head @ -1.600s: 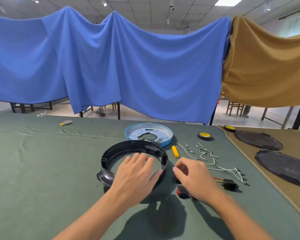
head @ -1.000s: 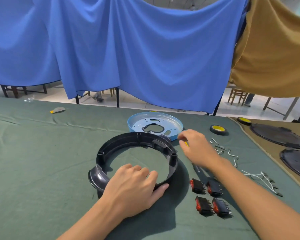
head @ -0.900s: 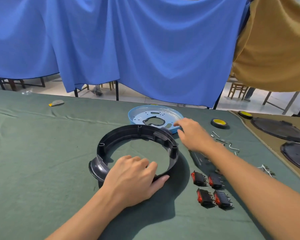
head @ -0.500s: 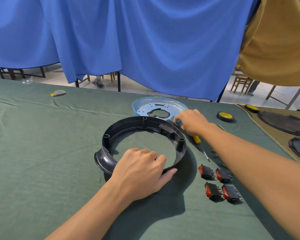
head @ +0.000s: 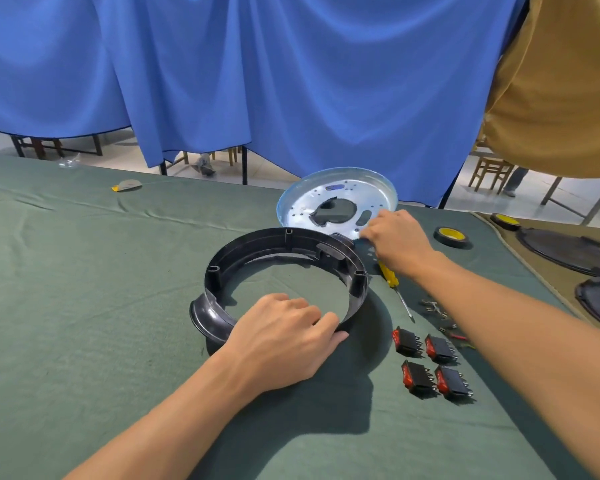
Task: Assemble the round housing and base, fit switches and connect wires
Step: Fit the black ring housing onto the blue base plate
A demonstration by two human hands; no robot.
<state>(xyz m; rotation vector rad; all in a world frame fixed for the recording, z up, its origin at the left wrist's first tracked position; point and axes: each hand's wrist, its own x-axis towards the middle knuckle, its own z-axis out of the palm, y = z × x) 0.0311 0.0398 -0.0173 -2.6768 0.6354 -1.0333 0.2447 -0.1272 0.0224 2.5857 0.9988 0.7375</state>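
Observation:
A black round housing ring (head: 257,247) lies on the green cloth. My left hand (head: 284,337) grips its near rim, fingers curled over the edge. Behind it, the light-blue metal base plate (head: 347,195) stands tilted up on its near edge. My right hand (head: 395,240) pinches that plate's near right rim. Several black rocker switches with red buttons (head: 430,365) lie in a block to the right of the ring. A yellow-handled screwdriver (head: 394,285) lies just under my right wrist. Loose wires and terminals (head: 437,310) are partly hidden by my right forearm.
A roll of tape with a yellow core (head: 452,236) sits right of the base plate. Two dark round lids (head: 568,251) lie on a tan cloth at the far right. A small grey and yellow object (head: 127,185) rests near the table's far edge. Blue and tan drapes hang behind.
My right hand reached from the switches to the blue base plate, took its rim and tipped it up off the cloth. My left hand kept its grip on the black ring.

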